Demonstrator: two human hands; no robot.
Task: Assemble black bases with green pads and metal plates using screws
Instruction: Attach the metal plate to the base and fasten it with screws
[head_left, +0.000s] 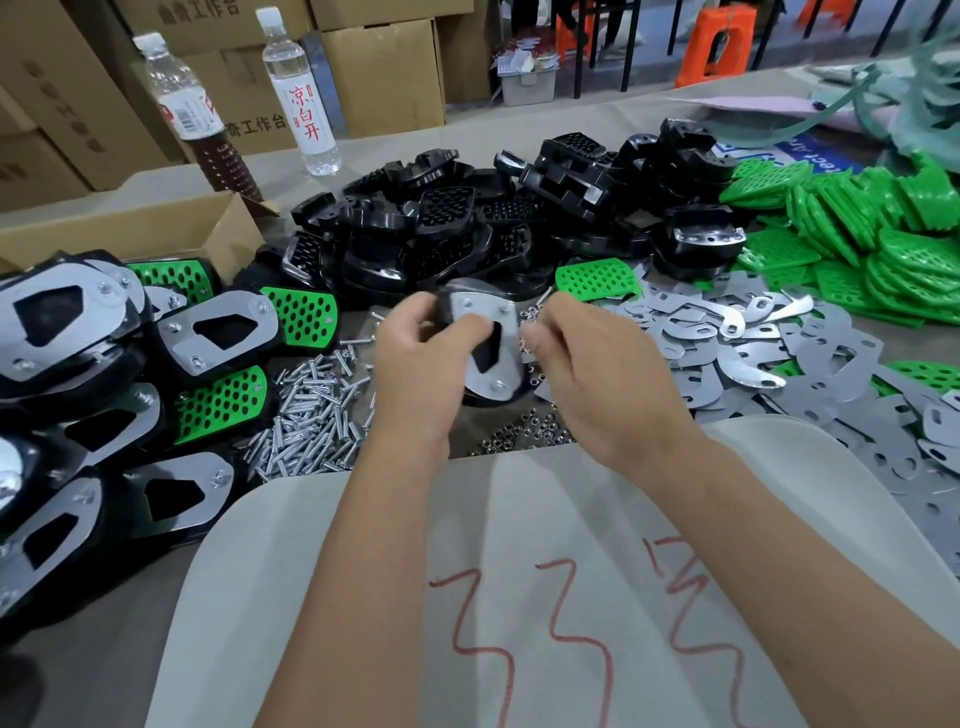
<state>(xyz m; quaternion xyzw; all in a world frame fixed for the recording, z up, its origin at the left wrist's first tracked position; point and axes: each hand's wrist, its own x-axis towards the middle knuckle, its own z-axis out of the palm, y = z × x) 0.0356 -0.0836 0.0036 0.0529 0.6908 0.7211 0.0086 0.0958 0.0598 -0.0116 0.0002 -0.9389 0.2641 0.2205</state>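
Left hand (415, 358): bare, no glove, ring or watch.
Right hand (592, 364): bare, no glove, ring or watch.
Forearms: both bare up to the frame edge; no sleeves visible.

Cardboard boxes (384, 73) and an orange stool (719, 44) stand behind.

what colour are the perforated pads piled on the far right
Bright green pads, clearest in the head view.
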